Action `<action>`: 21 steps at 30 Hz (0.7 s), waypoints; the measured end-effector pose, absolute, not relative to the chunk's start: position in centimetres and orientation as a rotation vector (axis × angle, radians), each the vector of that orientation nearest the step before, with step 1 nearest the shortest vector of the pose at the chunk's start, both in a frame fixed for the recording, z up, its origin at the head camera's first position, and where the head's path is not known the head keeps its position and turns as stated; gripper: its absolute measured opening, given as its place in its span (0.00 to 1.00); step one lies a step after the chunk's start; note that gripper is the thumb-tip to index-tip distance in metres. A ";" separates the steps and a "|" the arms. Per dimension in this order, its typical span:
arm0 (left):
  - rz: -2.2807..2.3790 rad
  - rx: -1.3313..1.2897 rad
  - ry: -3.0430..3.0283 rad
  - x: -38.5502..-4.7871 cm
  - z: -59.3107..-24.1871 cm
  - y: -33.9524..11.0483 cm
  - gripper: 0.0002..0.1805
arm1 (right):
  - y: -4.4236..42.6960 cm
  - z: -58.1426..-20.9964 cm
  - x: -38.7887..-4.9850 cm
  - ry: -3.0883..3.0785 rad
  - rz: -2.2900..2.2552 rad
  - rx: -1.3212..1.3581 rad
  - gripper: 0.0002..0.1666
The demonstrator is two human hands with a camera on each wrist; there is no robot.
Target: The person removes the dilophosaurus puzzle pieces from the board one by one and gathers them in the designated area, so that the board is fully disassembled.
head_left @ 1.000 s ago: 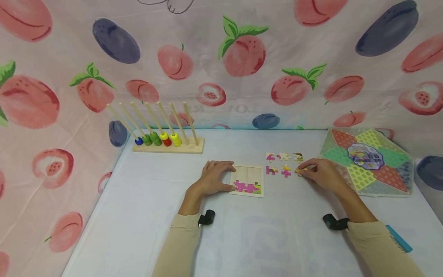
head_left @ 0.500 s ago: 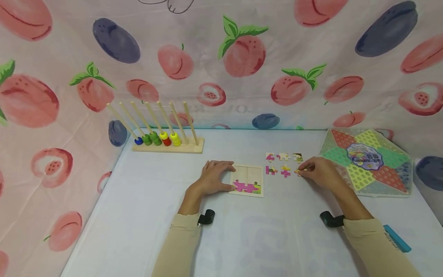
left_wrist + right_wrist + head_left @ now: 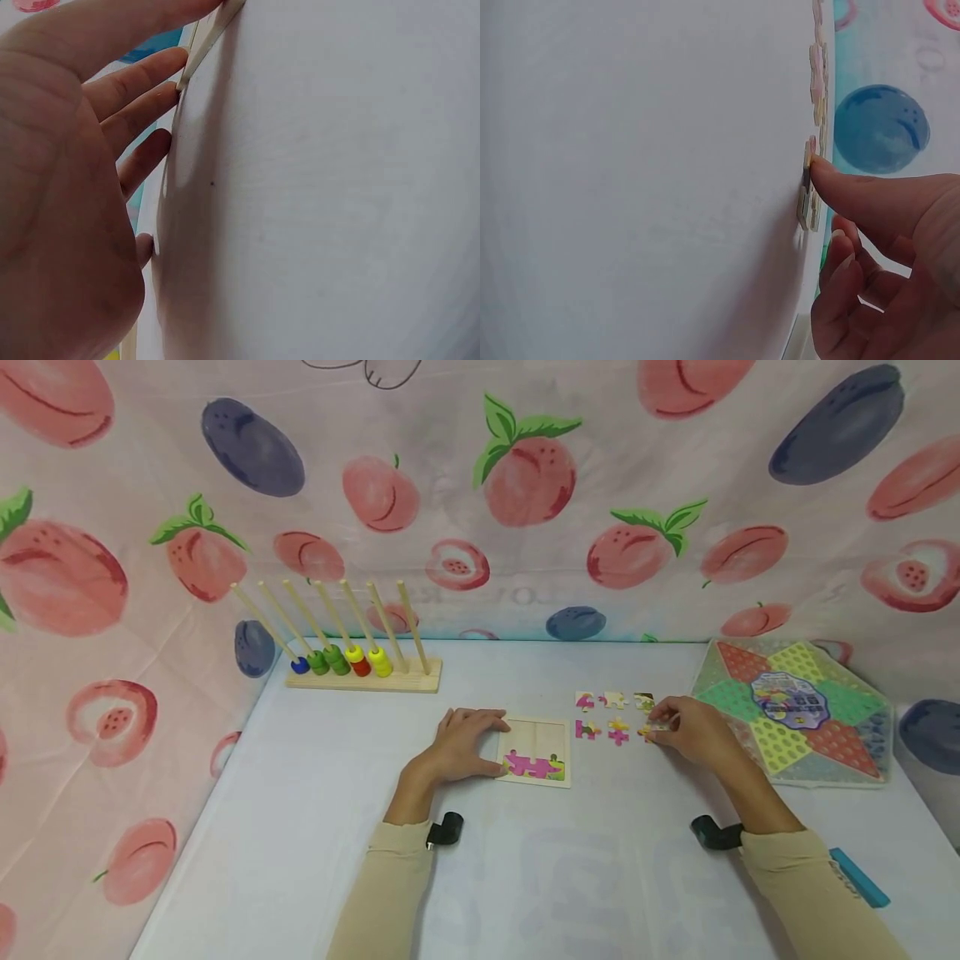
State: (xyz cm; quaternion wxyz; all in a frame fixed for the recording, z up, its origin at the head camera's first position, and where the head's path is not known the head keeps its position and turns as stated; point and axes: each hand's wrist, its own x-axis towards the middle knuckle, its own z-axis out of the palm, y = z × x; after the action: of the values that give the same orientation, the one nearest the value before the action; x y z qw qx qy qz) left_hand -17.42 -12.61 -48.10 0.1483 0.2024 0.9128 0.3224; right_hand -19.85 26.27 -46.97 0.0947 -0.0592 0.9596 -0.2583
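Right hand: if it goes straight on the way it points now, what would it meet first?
The right hand touches one piece; past that, it would probably meet the near row's middle piece, though depth is unclear.

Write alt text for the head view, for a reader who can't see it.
A person's right hand pinches a puzzle piece near five loose pieces on a white table, while their left hand touches the left edge of a partly filled wooden puzzle board. A bead stand stands back left; a star-patterned board lies right.
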 end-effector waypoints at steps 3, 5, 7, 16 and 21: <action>0.916 0.578 2.613 -17.4 -48.0 -12.7 0.35 | 26.1 -46.8 -19.8 2.842 -0.765 -0.173 0.14; 0.906 0.580 2.608 -17.4 -47.9 -12.8 0.36 | 26.0 -46.6 -19.8 2.843 -0.762 -0.180 0.14; 0.898 0.582 2.606 -17.4 -47.9 -12.9 0.37 | 25.9 -46.5 -19.8 2.843 -0.756 -0.188 0.15; 0.882 0.586 2.609 -17.5 -48.2 -13.0 0.38 | 25.7 -45.9 -20.1 2.842 -0.740 -0.191 0.19; 0.895 0.592 2.607 -17.5 -48.2 -13.0 0.38 | 25.4 -45.7 -20.3 2.861 -0.723 -0.199 0.23</action>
State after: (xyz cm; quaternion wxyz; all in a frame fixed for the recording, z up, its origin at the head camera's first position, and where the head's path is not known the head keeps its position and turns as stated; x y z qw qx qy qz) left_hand -17.54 -12.96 -48.15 0.1606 0.2072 0.9128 0.3132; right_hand -20.34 25.36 -45.71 0.0919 -0.0669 0.9632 -0.2435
